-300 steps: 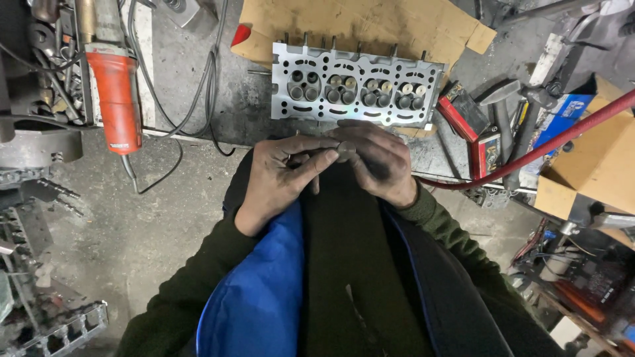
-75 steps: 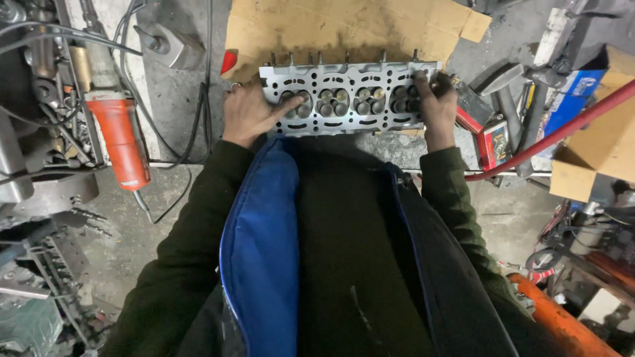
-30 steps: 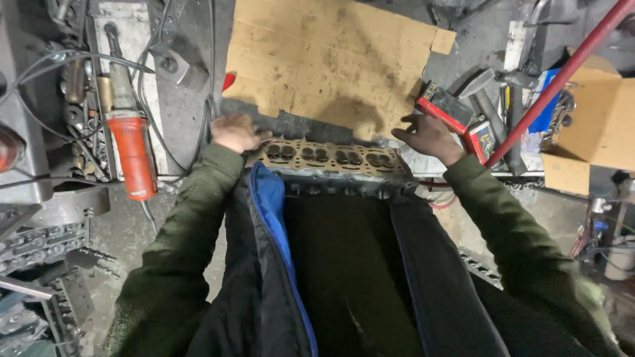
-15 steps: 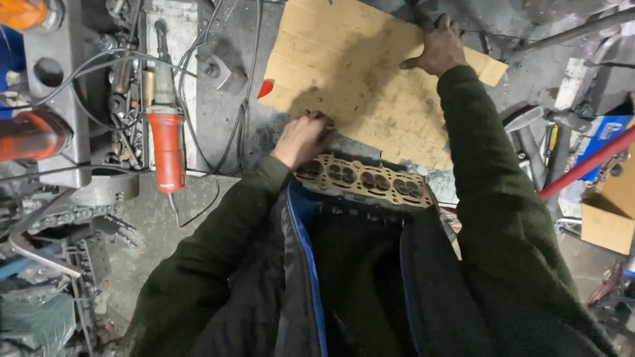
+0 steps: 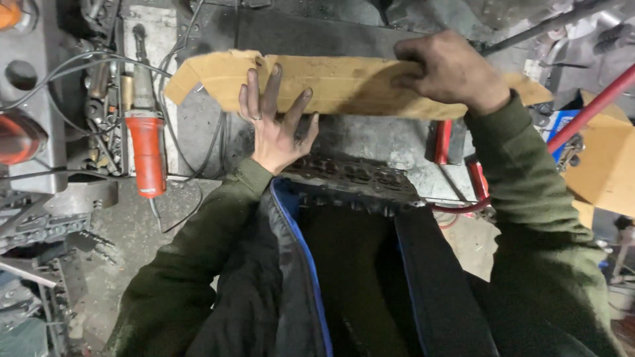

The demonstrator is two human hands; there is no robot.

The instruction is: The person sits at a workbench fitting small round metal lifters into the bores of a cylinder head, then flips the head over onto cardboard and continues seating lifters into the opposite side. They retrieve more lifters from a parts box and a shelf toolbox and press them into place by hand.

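Grimy grey bench [image 5: 370, 142], cluttered workshop. Far left: an orange-bodied power tool [image 5: 147, 149] lies on the bench among black cables [image 5: 99, 63].

Your left hand [image 5: 274, 122] lies flat, fingers [image 5: 254, 89] spread and released, palm pressed to the near edge of the cardboard sheet [image 5: 350, 82]. Sheet: brown, oil-stained, ragged at its left corner, seen nearly edge-on, tilted up off the bench.

A metal cylinder head [image 5: 350, 175] lies below it, just in front of your jacket.

Your right hand [image 5: 450, 69] is clenched over the sheet's top edge, grasping it. A red hose [image 5: 595, 106] runs at right.
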